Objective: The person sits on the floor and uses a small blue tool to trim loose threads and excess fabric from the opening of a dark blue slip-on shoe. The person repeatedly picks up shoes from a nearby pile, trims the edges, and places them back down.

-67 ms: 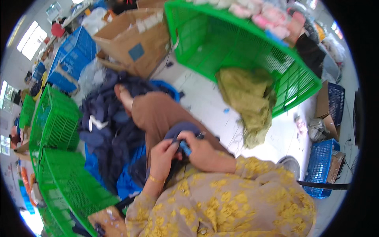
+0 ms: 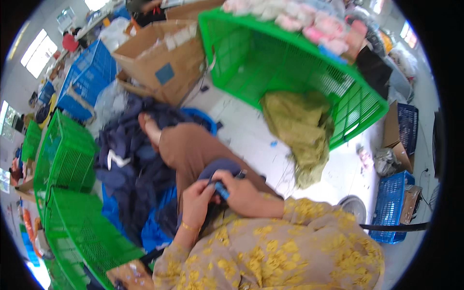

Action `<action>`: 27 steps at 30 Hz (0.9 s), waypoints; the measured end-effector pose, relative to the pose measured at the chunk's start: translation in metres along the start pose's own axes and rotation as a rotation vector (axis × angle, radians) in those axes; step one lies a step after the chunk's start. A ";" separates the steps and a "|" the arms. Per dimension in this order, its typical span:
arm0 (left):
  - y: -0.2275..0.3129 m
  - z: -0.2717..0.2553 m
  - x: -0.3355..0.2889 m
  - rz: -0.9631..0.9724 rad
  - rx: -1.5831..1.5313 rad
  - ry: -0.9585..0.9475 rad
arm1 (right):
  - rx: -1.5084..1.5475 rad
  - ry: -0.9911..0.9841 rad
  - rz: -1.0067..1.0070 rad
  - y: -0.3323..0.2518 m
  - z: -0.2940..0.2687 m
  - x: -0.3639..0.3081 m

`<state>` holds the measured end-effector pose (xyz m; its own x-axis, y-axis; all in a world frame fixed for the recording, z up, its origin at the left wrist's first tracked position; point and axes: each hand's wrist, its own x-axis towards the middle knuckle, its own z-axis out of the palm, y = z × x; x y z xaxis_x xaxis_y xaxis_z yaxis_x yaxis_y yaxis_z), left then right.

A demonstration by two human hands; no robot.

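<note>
A navy cloth piece (image 2: 220, 167) lies over my brown-trousered leg (image 2: 193, 145). My left hand (image 2: 195, 203) is closed, thumb and fingers pinching the near edge of that cloth. Close against it, my right hand (image 2: 245, 194) is curled around a small blue and black tool (image 2: 221, 190), its exact kind too blurred to make out. The fingertips of both hands almost meet, and they hide most of the cloth edge between them. Left of my leg, a heap of similar navy cloth pieces (image 2: 130, 183) spreads over blue sheeting (image 2: 157, 224), with a white scrap on top.
Green plastic crates (image 2: 79, 227) line my left side. Ahead stands a cardboard box (image 2: 159, 58); beside it a large green crate (image 2: 241, 79) lies tipped, with olive cloth (image 2: 302, 130) spilling onto the white floor. Pink bundles (image 2: 321, 26) sit on that crate. A blue basket (image 2: 386, 203) stands at right.
The whole view has shifted slightly, so things sit a little lower and further left. Both hands keep nearly the same grip and place over the lap.
</note>
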<state>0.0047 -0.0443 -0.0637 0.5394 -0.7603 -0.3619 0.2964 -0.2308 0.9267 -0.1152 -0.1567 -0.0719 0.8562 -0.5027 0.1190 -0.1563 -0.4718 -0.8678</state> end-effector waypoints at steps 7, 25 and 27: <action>-0.016 -0.002 0.003 0.089 -0.116 0.023 | -0.267 -0.158 -0.125 -0.007 -0.017 0.012; -0.023 0.006 0.004 0.328 0.087 0.090 | 0.540 -0.225 -0.169 -0.063 -0.056 0.015; -0.019 0.008 0.002 0.338 0.244 0.144 | 0.559 -0.217 -0.326 -0.084 -0.080 0.004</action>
<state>-0.0063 -0.0463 -0.0808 0.6837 -0.7292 -0.0283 -0.1010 -0.1329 0.9860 -0.1381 -0.1770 0.0400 0.9049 -0.2138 0.3679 0.3543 -0.1005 -0.9297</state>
